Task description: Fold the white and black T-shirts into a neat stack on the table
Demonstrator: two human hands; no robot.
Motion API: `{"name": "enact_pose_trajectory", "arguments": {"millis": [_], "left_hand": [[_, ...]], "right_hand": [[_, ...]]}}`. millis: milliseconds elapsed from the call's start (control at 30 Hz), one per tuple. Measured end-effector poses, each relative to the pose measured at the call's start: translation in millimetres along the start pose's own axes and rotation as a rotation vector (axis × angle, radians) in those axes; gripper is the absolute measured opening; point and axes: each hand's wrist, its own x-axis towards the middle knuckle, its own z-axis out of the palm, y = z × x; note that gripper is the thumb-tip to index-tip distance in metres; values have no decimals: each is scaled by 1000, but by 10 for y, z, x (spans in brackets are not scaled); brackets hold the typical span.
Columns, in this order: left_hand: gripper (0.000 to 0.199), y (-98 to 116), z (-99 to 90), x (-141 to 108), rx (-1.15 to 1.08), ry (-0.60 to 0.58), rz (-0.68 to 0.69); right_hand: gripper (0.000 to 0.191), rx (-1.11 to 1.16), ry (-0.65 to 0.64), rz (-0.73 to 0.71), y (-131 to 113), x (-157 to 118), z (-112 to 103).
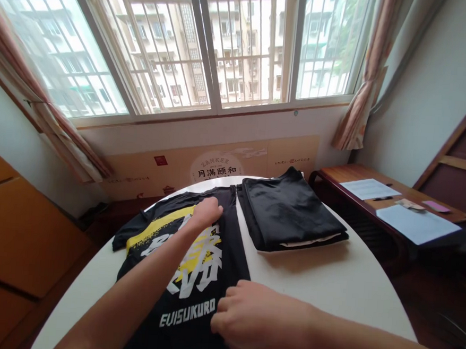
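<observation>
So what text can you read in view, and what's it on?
"EVISUKURO" on the black T-shirt
"ZANKEE" and "月满颐和" on the tan wall board
Too small to read: the board's other small print, and the papers on the side table
The shirt's large stylized white and yellow graphic is partly covered and unclear.

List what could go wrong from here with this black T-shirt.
The right hand sits at the black T-shirt's edge, so a tug could skew the shirt. A sleeve lies near the rim of the round white table and might slip over. The folded black garment sits close alongside and could get nudged.
</observation>
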Motion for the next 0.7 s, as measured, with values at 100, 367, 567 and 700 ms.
{"name": "enact_pose_trajectory", "arguments": {"millis": [100,367,567,700], "left_hand": [[30,-59,-58,-487,-82,-197,88],[32,17,26,-1252,-268,-120,112],[25,-87,101,-1248,-514,-105,-8],[6,-85,109,-1291,-920,-341,-251]], "right_hand": [[9,-53,-18,-11,19,-47,-58],[13,-13,-31,33,-42,-9,3],[31,76,-76,144,-68,-35,-14],[60,77,-179,166,-69,-47,36]]}}
